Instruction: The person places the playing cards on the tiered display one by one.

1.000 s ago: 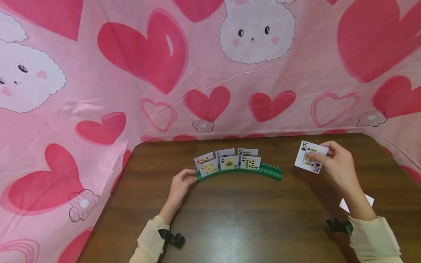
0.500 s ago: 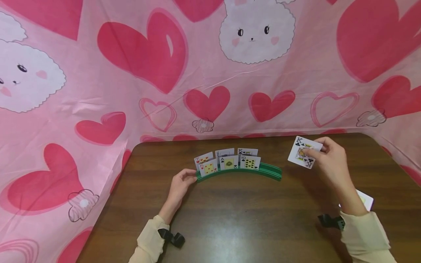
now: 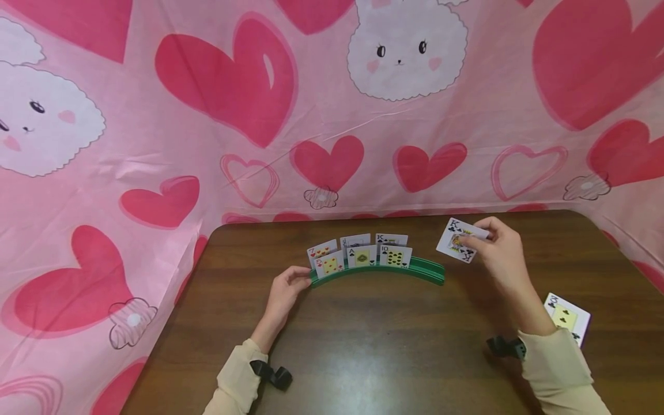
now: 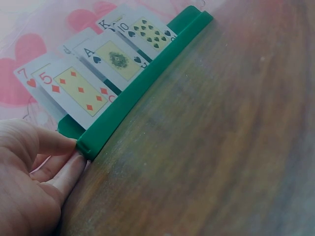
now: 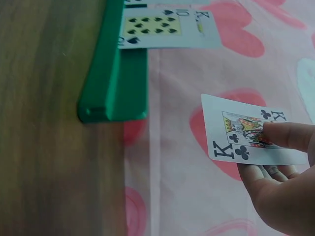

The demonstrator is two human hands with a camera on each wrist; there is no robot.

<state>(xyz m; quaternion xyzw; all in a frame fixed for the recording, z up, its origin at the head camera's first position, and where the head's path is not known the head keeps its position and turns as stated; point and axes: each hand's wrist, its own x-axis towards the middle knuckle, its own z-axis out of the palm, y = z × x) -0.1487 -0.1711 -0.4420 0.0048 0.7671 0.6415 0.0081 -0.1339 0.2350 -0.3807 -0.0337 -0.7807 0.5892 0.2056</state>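
My right hand pinches a king of clubs playing card, thumb on its face and fingers behind, in the air right of the curved green card holder. My left hand grips the holder's left end between thumb and fingers, seen closer in the left wrist view. Cards stand in the holder in two rows. In front are the five of diamonds, ace of spades and ten of spades. Behind are the seven of hearts, a partly hidden face card and a king.
A card with club pips lies face up on the wooden table, beside my right forearm and partly covered by the sleeve. A pink cloth wall with hearts and bunny faces rises behind the table. Black straps sit at the wrists.
My right hand has moved left with the king of clubs, closer to the holder's right end. More of the card on the table shows. The left hand and the holder have stayed still.
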